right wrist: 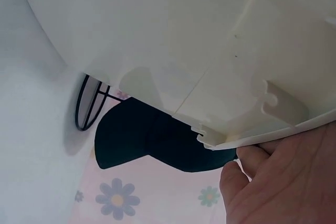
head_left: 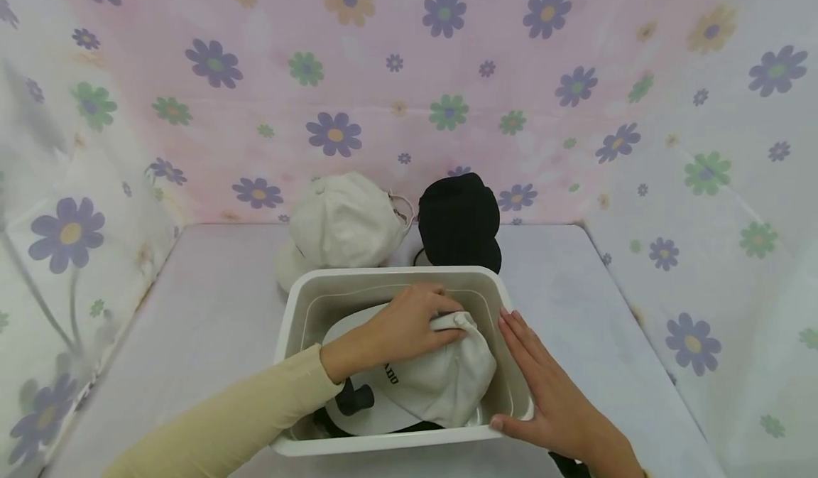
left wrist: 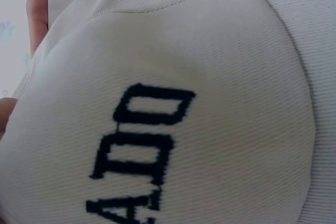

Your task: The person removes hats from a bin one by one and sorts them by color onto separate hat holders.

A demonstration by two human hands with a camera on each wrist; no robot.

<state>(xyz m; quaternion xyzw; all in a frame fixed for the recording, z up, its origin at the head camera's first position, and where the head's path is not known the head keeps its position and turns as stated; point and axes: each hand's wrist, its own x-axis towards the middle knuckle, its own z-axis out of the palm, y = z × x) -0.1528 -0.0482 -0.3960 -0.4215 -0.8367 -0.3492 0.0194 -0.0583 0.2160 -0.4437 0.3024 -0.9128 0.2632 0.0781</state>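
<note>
A white plastic bin (head_left: 391, 435) stands in front of me. In it lies an off-white baseball cap (head_left: 441, 386), brim toward the left, with dark embroidered letters filling much of the left wrist view. My left hand (head_left: 412, 325) reaches into the bin and pinches a fold of the cap's crown between thumb and fingers. Something black (head_left: 418, 427) shows under the brim. My right hand (head_left: 552, 386) rests on the bin's right rim, fingers lying straight along it and thumb at the near corner. From the right wrist, the bin's outer wall (right wrist: 157, 35) appears above the palm.
Behind the bin, a second off-white cap (head_left: 348, 222) and a black cap (head_left: 459, 219) sit side by side on the white table (head_left: 562, 265). A black wire stand (right wrist: 86, 103) shows near the black cap. Flower-print cloth (head_left: 396, 101) surrounds the table.
</note>
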